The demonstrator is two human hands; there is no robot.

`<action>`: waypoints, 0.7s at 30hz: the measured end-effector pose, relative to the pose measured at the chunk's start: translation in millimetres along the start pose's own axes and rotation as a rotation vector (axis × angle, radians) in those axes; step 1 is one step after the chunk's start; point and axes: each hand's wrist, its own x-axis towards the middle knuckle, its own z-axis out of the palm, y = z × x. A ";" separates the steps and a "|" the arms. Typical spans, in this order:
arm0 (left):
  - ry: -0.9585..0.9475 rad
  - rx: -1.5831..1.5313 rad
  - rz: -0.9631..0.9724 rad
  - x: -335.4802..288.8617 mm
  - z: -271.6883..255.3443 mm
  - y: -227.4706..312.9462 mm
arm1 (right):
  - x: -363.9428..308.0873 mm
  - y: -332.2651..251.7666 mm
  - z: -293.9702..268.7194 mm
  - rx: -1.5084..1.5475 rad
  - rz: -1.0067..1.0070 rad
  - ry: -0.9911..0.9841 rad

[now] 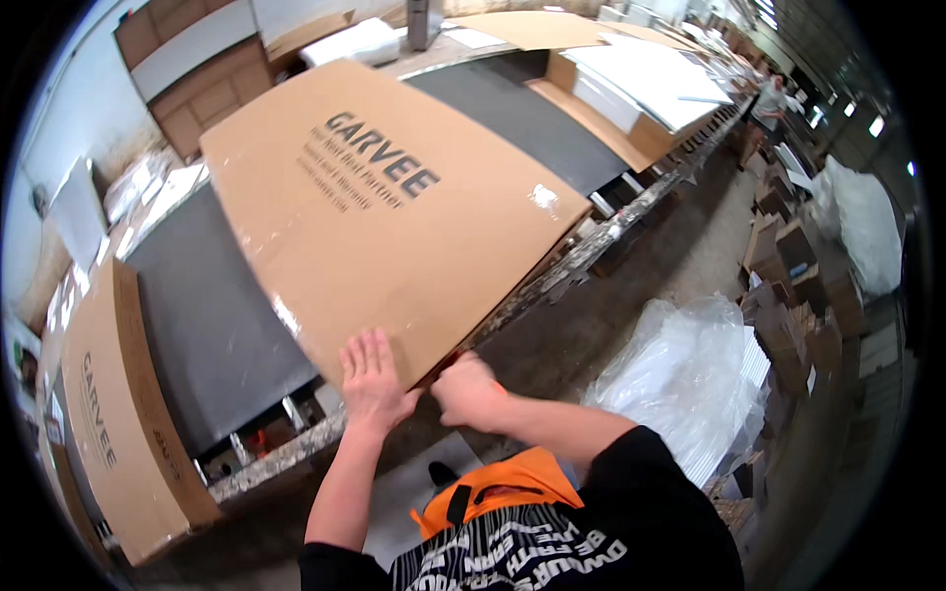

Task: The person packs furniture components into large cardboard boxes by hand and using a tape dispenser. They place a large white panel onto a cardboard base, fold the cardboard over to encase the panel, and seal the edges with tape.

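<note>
A large, flat brown cardboard box [394,261] with dark print lies across a conveyor. Shiny clear tape shows at its edges. My left hand [374,386] rests on the box top by the near corner, fingers stretched out. Beside that corner, my right hand [469,392] is closed in a fist close to the box's side. A bit of something red and dark shows by its fingers, too small and hidden to name.
The dark conveyor belt [217,315] runs on both sides of the box. Another printed carton [113,414] stands to the left. Farther along, an open carton holds white panels [641,79]. Clear plastic-wrapped sheets [680,374] lie at right. A person [768,103] stands far off.
</note>
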 end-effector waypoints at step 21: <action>-0.224 0.033 0.173 349.6 70.3 164.0 | 91.1 536.2 18.1 1.767 0.025 -0.253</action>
